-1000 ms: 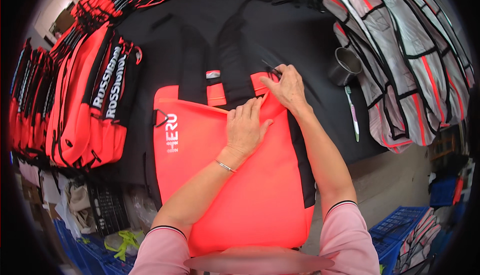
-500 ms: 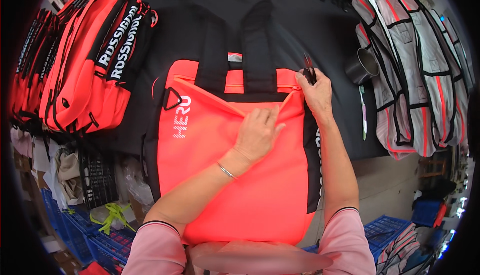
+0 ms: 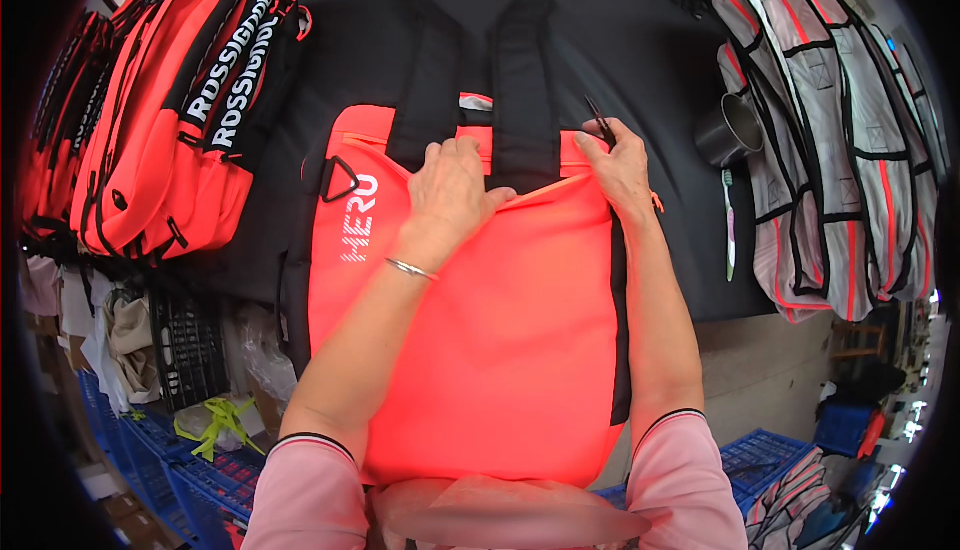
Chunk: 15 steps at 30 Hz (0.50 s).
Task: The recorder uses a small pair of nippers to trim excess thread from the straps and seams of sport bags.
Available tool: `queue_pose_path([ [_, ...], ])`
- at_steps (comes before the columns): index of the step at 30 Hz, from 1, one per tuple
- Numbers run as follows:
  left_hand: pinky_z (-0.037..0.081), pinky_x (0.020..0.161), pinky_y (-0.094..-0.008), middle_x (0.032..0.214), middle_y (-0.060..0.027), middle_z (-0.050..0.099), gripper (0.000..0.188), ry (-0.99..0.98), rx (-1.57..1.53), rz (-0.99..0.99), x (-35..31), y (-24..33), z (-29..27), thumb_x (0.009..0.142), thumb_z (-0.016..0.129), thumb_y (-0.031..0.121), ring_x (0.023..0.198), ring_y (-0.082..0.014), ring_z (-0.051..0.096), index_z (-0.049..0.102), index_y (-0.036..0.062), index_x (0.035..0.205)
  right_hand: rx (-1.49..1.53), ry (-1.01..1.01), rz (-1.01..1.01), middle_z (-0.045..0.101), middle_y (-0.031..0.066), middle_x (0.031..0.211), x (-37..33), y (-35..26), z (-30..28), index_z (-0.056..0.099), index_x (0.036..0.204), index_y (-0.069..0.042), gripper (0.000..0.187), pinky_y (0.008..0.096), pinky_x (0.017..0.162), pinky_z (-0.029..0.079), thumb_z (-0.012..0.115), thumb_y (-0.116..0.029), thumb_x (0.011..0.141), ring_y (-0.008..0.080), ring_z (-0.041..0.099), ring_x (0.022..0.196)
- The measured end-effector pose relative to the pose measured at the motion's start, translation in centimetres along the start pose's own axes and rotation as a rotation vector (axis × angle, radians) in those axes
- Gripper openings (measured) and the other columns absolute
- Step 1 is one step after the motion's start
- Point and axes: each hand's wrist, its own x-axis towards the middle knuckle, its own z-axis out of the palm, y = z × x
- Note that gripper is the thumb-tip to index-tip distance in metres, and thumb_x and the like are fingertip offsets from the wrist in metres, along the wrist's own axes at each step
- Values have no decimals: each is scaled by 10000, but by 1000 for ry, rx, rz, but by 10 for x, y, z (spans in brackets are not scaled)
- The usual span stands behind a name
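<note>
A bright coral-red backpack (image 3: pixel 480 350) with black sides lies before me, its two black shoulder straps (image 3: pixel 524 80) stretching away over the table. Its top opening gapes slightly along a slanting edge. Over that edge, near the base of the straps, my left hand (image 3: pixel 450 190) has its fingers curled and its thumb out to the right. My right hand (image 3: pixel 622 170) is at the bag's upper right corner, closed around dark thread snips (image 3: pixel 600 120) whose points stick up past the fingers. A black triangular ring (image 3: pixel 341 180) sits at the bag's upper left.
More red and black backpacks (image 3: pixel 170 130) are stacked at the left of the black table (image 3: pixel 640 60). Grey bag pieces with red stripes (image 3: pixel 830 140) hang at the right, beside a dark metal cup (image 3: pixel 728 132) and a toothbrush (image 3: pixel 729 225). Blue crates (image 3: pixel 760 460) stand below.
My left hand has moved left and up from the front panel to the opening's edge. My right hand has shifted slightly left with the snips, and the opening gapes less.
</note>
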Motion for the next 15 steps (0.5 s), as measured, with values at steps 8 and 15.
queue_pose_path([
  [8,518,884,-389,1171,-135,551,755,69,-271,203,20,4,18,601,921,233,1123,-299,559,503,-12,1180,248,-28,6,670,58,900,-7,-8,-5,658,1034,20,290,288,823,475,723,-178,833,141,618,873],
  [15,521,888,-368,1068,-207,619,840,-208,-339,-255,35,12,-4,614,920,334,1021,-325,631,484,-55,1218,44,-10,-51,647,34,1001,-2,0,-2,606,1204,-4,407,282,844,465,707,-225,878,128,591,908],
])
